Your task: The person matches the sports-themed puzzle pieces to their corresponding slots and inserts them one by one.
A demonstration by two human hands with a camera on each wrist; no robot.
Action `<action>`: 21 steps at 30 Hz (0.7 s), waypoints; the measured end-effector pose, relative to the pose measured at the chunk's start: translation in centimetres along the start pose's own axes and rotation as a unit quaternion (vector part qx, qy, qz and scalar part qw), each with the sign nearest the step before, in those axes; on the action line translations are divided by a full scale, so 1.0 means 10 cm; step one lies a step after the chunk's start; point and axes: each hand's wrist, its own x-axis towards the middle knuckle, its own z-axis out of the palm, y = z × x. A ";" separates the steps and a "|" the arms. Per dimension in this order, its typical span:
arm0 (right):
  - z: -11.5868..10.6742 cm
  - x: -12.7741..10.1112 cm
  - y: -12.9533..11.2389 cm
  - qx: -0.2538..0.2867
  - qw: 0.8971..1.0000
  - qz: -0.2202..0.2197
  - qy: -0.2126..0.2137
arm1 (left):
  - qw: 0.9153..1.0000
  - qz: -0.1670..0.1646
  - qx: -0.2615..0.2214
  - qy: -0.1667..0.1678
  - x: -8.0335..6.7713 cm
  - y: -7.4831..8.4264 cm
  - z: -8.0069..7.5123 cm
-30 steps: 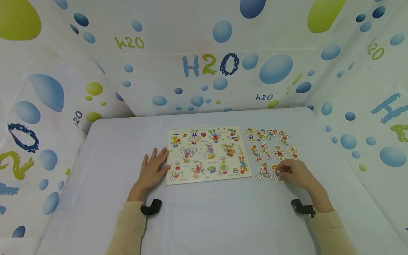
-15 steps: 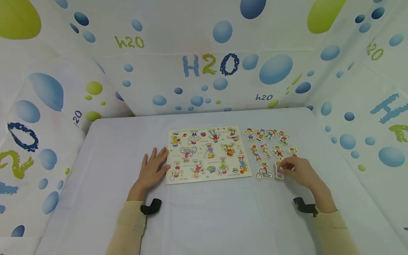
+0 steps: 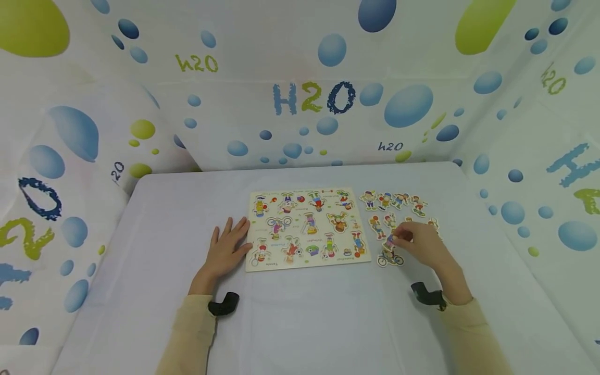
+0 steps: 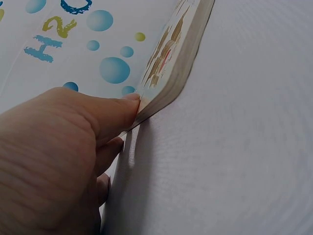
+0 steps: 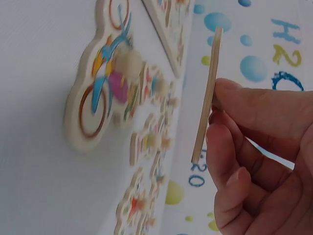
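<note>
A wooden peg puzzle board [image 3: 300,262] with printed sports figures lies flat on the white table. My left hand [image 3: 226,253] rests beside it, fingers spread, with the thumb touching the board's near-left corner [image 4: 168,88] in the left wrist view. To the right of the board, my right hand [image 3: 424,245] pinches a figure-shaped puzzle piece [image 3: 388,242] between thumb and fingers. In the right wrist view this piece [image 5: 207,103] is seen edge-on, raised off the table; its knob is hidden by the fingers. Just below it in the head view lies a cyclist puzzle piece [image 3: 390,259].
Several other knobbed figure pieces [image 3: 369,200] lie in rows right of the board, some partly hidden behind my right hand. White cloth walls [image 3: 244,114] with blue and green printed drops enclose the table's back and sides. Each wrist carries a black camera mount [image 3: 224,304].
My right hand has picked up the figure piece from beside the cyclist and moved it left, over the cyclist piece. The left hand stays at the board; the head view has shifted slightly.
</note>
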 end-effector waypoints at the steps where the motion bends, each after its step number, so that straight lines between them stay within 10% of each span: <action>1: 0.01 0.02 -0.03 -0.001 1.000 0.004 -0.001 | 1.000 -0.004 0.003 -0.003 0.01 0.00 0.00; 21: 0.34 0.46 -0.69 -0.013 0.999 0.022 0.020 | 0.999 -0.028 0.020 -0.032 0.05 0.00 -0.01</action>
